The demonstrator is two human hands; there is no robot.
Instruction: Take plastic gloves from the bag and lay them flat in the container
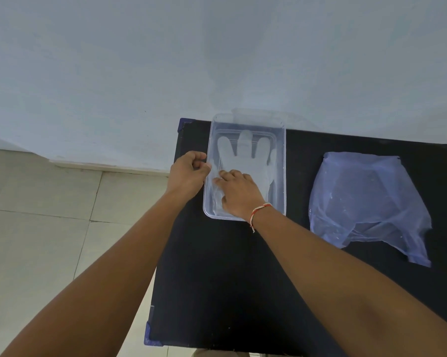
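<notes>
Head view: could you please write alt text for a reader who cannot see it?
A right hand presses a clear plastic glove flat inside a clear container on a black table, while the left hand pinches the container's left rim. A blue bag lies right.

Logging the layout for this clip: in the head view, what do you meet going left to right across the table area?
Tiled floor → left hand at the container's left rim → clear container with a glove inside, the right hand pressing on it → bare black table → blue plastic bag.
</notes>
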